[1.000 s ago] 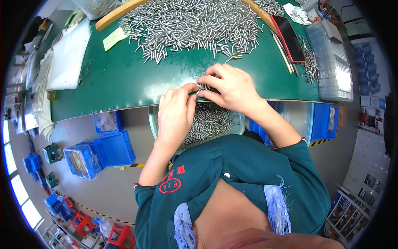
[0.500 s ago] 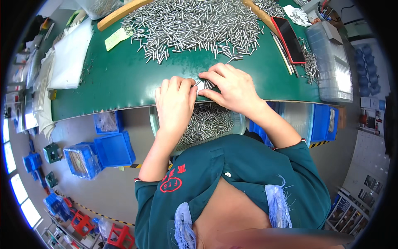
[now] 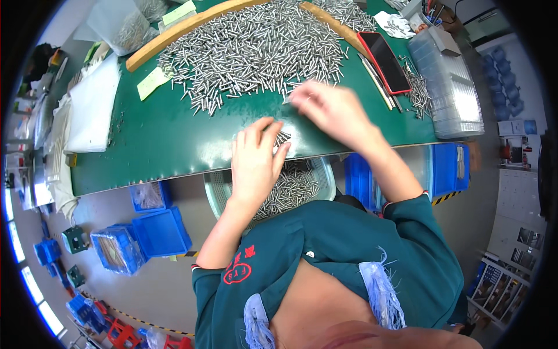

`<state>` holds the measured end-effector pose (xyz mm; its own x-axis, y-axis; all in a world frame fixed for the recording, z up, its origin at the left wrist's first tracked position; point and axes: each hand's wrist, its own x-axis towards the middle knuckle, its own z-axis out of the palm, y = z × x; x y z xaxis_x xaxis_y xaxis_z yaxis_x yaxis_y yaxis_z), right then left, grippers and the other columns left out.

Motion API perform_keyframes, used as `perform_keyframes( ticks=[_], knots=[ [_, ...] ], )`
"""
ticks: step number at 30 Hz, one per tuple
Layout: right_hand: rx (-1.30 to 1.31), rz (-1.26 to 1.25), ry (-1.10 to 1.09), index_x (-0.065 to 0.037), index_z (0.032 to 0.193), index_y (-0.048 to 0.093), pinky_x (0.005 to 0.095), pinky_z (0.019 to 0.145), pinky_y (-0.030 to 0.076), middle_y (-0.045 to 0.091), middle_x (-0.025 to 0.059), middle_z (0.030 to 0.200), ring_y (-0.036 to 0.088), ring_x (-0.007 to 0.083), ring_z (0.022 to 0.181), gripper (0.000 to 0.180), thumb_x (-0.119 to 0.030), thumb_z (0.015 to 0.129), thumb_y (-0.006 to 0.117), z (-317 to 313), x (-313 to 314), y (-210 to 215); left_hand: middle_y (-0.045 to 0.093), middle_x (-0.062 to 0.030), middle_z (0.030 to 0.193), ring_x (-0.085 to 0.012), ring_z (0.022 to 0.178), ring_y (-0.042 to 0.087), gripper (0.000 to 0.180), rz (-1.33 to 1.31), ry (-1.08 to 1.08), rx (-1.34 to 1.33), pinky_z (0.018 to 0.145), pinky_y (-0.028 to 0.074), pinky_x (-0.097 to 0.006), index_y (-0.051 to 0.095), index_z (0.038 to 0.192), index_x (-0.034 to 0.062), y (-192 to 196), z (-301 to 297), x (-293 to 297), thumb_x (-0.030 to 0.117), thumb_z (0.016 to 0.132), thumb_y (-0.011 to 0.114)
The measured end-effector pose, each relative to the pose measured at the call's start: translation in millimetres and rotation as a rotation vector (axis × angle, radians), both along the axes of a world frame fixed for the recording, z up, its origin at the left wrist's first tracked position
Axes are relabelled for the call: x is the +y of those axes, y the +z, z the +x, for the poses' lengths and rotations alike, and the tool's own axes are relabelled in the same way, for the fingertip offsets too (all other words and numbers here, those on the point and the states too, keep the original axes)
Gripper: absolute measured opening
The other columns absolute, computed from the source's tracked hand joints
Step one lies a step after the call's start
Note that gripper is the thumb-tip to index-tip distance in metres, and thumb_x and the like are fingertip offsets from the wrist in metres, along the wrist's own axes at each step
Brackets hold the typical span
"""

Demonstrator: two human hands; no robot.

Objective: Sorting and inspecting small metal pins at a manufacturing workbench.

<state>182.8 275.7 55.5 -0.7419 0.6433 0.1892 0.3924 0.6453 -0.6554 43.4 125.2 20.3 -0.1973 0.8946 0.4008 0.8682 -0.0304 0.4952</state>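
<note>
A large heap of small silvery metal pins (image 3: 250, 52) covers the far middle of the green table (image 3: 168, 145). At the table's near edge, my left hand (image 3: 253, 157) curls around a small bunch of the same pins (image 3: 282, 138), which shows between thumb and fingers. Farther off and to the right, my right hand (image 3: 331, 110) hovers over the table with its fingertips by the heap's near edge. Motion blurs its fingers, so I cannot see whether it holds a pin. Under the table edge, a pale green basket (image 3: 213, 195) contains many more pins.
Wooden strips (image 3: 192, 23) border the heap. On the right lie a red-edged phone (image 3: 383, 63), thin rods (image 3: 376, 82), loose pins (image 3: 417, 93) and clear plastic boxes (image 3: 450, 87). White sheets (image 3: 93, 107) lie on the left. Blue bins (image 3: 161, 231) stand below.
My right hand has left the left hand and moved away to the heap's near edge. My left hand has shifted slightly right and still holds pins. The whole view has tilted a little.
</note>
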Motion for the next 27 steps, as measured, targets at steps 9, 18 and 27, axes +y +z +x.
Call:
perform_keyframes(
  ticks=[9, 18, 27],
  knots=[
    [-0.23, 0.467, -0.531, -0.006, 0.112, 0.067, 0.0368, 0.088, 0.05, 0.068, 0.0176, 0.106, 0.065, 0.0308, 0.1, 0.03, -0.022, 0.086, 0.066, 51, 264, -16, 0.063, 0.0027, 0.112, -0.0213, 0.097, 0.054, 0.019, 0.049, -0.096, 0.066, 0.081, 0.041, -0.036, 0.07, 0.1, 0.0159, -7, 7, 12, 0.018, 0.081, 0.072],
    [0.161, 0.118, -0.076, -0.008, 0.12, 0.064, 0.0306, 0.085, 0.05, 0.069, 0.0079, 0.108, 0.065, 0.0168, 0.1, 0.034, -0.029, 0.093, 0.063, 15, 169, 13, 0.063, 0.002, 0.113, -0.0221, 0.098, 0.055, 0.017, 0.044, -0.086, 0.03, 0.081, 0.041, -0.036, 0.069, 0.098, 0.0155, -7, 4, 6, 0.017, 0.081, 0.072],
    [-0.116, 0.04, 0.225, -0.009, 0.11, 0.065, 0.0374, 0.081, 0.052, 0.062, 0.0055, 0.102, 0.063, 0.0266, 0.094, 0.028, -0.02, 0.084, 0.069, 18, -27, -3, 0.062, -0.0035, 0.104, -0.0248, 0.097, 0.055, 0.021, -0.026, 0.024, -0.056, 0.082, 0.042, -0.039, 0.066, 0.104, 0.0112, 11, -19, -12, 0.018, 0.084, 0.069]
  ],
)
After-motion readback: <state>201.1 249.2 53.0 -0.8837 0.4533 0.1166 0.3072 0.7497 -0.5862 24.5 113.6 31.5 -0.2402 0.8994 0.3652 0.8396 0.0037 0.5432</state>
